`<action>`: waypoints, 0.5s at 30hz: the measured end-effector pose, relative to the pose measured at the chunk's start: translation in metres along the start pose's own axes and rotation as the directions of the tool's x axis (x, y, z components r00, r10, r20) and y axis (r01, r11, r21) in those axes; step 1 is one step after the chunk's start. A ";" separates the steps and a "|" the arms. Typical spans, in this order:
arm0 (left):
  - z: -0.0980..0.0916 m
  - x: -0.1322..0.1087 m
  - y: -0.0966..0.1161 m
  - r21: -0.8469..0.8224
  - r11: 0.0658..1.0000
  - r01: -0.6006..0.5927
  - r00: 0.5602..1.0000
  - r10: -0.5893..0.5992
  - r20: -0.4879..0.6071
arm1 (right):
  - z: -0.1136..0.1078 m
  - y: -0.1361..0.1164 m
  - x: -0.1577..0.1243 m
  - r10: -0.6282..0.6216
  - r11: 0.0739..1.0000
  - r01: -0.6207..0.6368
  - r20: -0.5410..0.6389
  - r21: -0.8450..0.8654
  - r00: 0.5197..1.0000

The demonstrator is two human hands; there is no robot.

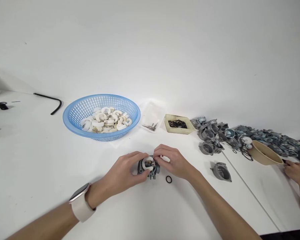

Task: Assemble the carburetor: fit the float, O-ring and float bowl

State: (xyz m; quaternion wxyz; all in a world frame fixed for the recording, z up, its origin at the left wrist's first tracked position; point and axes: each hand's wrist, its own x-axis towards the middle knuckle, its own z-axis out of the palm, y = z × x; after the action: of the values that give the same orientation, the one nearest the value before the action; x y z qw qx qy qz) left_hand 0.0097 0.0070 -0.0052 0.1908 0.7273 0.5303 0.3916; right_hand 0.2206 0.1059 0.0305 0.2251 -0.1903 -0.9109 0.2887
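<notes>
My left hand [126, 171] grips a grey metal carburettor body [148, 167] that rests on the white table [40, 173], with a white curved float on top of it. My right hand [172, 160] pinches at the top of the same part, fingers closed on the float area; what is between the fingertips is too small to name. A small black rubber ring [168, 179] lies on the table just right of the part. A pale watch sits on my left wrist.
A blue basket [72, 115] of white floats stands behind, then a clear bag of small pins [151, 126], a beige tray of black rings [178, 124], a pile of grey castings [212, 133], one lone casting [221, 171]. Another person's hand [296, 171] by a tan bowl [263, 154].
</notes>
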 end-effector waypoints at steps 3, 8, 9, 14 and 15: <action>0.001 0.000 -0.001 -0.002 1.000 0.005 1.000 -0.005 -0.002 | -0.001 0.003 -0.001 0.005 0.999 -0.004 -0.007 0.054 1.000; 0.001 -0.001 -0.002 0.001 1.000 0.006 1.000 -0.006 0.003 | -0.015 -0.005 0.000 0.076 0.996 -0.080 0.094 0.044 0.993; 0.001 -0.001 -0.001 0.001 1.000 0.003 1.000 -0.003 0.002 | -0.019 -0.009 0.002 0.107 0.993 -0.112 0.126 0.037 0.986; 0.001 -0.001 0.000 0.023 1.000 -0.016 1.000 0.016 -0.010 | -0.030 -0.031 0.026 0.234 0.969 -0.204 0.257 -0.139 0.938; 0.001 -0.002 0.000 0.031 0.999 -0.019 1.000 0.020 -0.010 | -0.031 -0.035 0.031 0.245 0.962 -0.197 0.278 -0.189 0.929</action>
State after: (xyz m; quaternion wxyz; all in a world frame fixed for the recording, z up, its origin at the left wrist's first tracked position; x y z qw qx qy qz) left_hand 0.0106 0.0057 -0.0064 0.1731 0.7332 0.5301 0.3891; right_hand 0.2038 0.1081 0.0842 0.0350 -0.2632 -0.9271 0.2646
